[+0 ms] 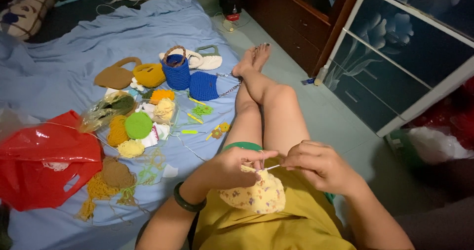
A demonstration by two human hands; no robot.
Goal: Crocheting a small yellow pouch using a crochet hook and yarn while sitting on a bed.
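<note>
left hand (232,168) at lower centre, fingers pinched narrow on pale yellow crochet piece (256,194) resting on lap. right hand (321,166) just beside it, closed tight around crochet hook (272,167), tip meeting the piece's top edge. dark bangle (186,202) on left wrist. blue sheet (74,47) across left of frame, strewn with yarn balls (138,125), blue crochet basket (176,71), red plastic bag (44,163) at lower left. blue cabinet (405,57) upper right.
</note>
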